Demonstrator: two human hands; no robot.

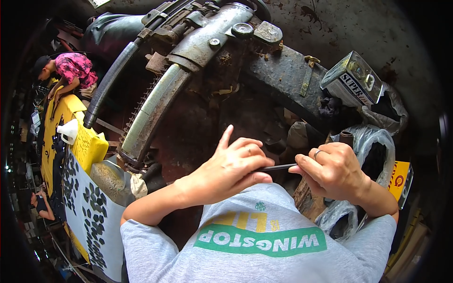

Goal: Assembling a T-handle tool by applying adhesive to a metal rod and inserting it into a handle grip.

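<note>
While both hands close on it:
Rod (279, 167): thin, dark, ends hidden.
Left hand (231, 167): fingers gripping rod.
Right hand (332, 170): fingers pinching rod.

Rod (278, 167) ends — hidden in hands

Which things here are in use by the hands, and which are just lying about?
In use: left hand, right hand, thin dark rod held between them.

Lying about: metal can, clear plastic bag, white jug, curved hose.
</note>
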